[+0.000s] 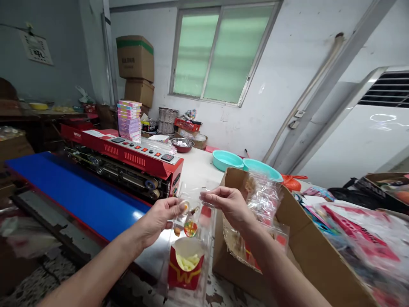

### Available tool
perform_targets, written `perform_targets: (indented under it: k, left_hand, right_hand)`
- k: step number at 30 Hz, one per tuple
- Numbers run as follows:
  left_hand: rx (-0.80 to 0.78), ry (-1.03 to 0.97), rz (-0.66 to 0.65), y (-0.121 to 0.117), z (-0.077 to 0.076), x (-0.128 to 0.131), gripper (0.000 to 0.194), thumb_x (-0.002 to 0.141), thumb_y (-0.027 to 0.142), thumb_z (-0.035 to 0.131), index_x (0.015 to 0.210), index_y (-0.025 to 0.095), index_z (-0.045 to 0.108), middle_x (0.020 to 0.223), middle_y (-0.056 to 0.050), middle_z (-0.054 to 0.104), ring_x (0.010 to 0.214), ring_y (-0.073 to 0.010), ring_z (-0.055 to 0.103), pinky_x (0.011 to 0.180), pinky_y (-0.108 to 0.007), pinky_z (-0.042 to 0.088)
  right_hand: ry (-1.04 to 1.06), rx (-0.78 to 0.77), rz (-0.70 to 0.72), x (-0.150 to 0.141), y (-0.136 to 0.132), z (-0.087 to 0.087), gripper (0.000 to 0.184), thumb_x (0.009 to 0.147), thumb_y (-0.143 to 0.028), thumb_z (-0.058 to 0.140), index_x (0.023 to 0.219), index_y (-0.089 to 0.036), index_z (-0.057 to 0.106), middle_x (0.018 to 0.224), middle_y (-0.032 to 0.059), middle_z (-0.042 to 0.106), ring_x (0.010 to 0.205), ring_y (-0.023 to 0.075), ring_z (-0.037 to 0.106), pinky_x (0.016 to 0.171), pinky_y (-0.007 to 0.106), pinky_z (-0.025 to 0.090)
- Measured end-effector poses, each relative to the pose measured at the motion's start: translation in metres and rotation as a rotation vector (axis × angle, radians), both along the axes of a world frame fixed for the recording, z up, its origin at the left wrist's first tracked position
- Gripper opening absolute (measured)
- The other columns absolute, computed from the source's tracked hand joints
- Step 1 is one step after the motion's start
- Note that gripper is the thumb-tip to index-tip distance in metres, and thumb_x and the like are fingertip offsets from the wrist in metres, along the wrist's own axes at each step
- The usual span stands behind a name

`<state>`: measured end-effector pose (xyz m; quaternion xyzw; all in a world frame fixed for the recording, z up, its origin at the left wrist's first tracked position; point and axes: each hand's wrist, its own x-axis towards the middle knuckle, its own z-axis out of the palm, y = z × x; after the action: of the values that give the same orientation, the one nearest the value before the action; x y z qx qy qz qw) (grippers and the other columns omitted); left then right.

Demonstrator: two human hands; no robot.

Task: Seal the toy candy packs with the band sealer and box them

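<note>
Both of my hands pinch the top of a clear plastic bag [191, 238] that hangs in front of me. My left hand [162, 215] grips its upper left corner and my right hand [228, 204] grips its upper right corner. Inside the bag sit a red toy fries carton with yellow fries [185, 266] and a few small colourful toy pieces [191, 228]. The bag hangs just past the right end of the red sealing machine [134, 160] and its blue conveyor belt [73, 192].
An open cardboard box [306, 251] with more clear bagged toys stands at my right. Two teal basins [227, 160], a metal bowl [182, 145] and a stack of pastel boxes [129, 120] lie behind the machine. Packaged goods pile up at the far right.
</note>
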<state>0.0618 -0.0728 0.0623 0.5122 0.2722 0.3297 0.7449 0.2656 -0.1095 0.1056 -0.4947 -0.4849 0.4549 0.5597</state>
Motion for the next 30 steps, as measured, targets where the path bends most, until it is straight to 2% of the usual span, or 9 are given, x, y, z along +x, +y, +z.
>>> perform_targets:
  k: [2,6,11,15,21,27,30]
  left_hand:
    - [-0.022,0.009,0.035,0.004,0.000,-0.007,0.040,0.069,0.046,0.072,0.090,0.012,0.067,0.082,-0.010,0.068,0.063,-0.0155,0.062,0.054,-0.025,0.048]
    - [-0.044,0.052,0.124,0.008,-0.008,-0.018,0.035,0.066,0.040,0.076,0.083,0.010,0.065,0.081,-0.010,0.068,0.070,-0.0167,0.064,0.062,-0.026,0.051]
    - [-0.025,0.049,0.142,0.007,-0.020,-0.031,0.048,0.066,0.030,0.077,0.107,0.019,0.054,0.093,-0.006,0.066,0.069,-0.0162,0.064,0.053,-0.025,0.051]
    - [0.014,0.104,0.198,0.005,-0.029,-0.032,0.050,0.064,0.029,0.077,0.105,0.018,0.051,0.083,-0.003,0.065,0.060,-0.0121,0.059,0.048,-0.022,0.048]
    - [0.006,0.174,0.334,-0.001,-0.031,-0.026,0.063,0.064,0.034,0.077,0.116,0.019,0.044,0.080,-0.001,0.065,0.056,-0.0112,0.057,0.046,-0.020,0.046]
    - [0.110,0.072,0.375,-0.002,-0.031,-0.025,0.081,0.063,0.033,0.079,0.129,0.025,0.033,0.096,-0.004,0.066,0.074,-0.0153,0.063,0.062,-0.024,0.051]
    - [0.045,0.090,0.374,0.002,-0.031,-0.027,0.082,0.060,0.033,0.081,0.128,0.024,0.036,0.096,-0.004,0.066,0.070,-0.0149,0.064,0.060,-0.025,0.051]
  right_hand:
    - [0.026,-0.027,0.022,-0.008,0.006,-0.003,0.028,0.052,-0.035,0.086,0.066,-0.015,0.073,0.080,0.0084,0.075,0.072,0.0170,0.067,0.072,0.029,0.053]
    - [0.051,-0.072,0.045,-0.023,0.019,-0.019,0.032,0.049,-0.036,0.087,0.068,-0.014,0.073,0.072,0.0062,0.073,0.065,0.0145,0.065,0.069,0.028,0.053]
    - [0.109,-0.101,0.057,-0.035,0.029,-0.039,0.032,0.047,-0.036,0.087,0.064,-0.015,0.071,0.067,0.0039,0.072,0.064,0.0158,0.065,0.071,0.032,0.052]
    - [0.100,-0.116,0.037,-0.041,0.033,-0.049,0.031,0.048,-0.038,0.087,0.063,-0.016,0.070,0.063,0.0025,0.070,0.061,0.0143,0.062,0.065,0.029,0.050]
    - [0.105,-0.114,0.021,-0.049,0.033,-0.055,0.032,0.049,-0.039,0.086,0.061,-0.015,0.069,0.063,0.0027,0.069,0.059,0.0131,0.061,0.061,0.027,0.048]
    - [0.139,-0.122,0.044,-0.053,0.034,-0.057,0.033,0.049,-0.039,0.086,0.063,-0.014,0.069,0.063,0.0020,0.069,0.059,0.0126,0.061,0.063,0.027,0.049]
    - [0.131,-0.141,0.044,-0.053,0.035,-0.058,0.034,0.048,-0.039,0.087,0.063,-0.014,0.069,0.061,0.0018,0.068,0.057,0.0122,0.060,0.061,0.027,0.048]
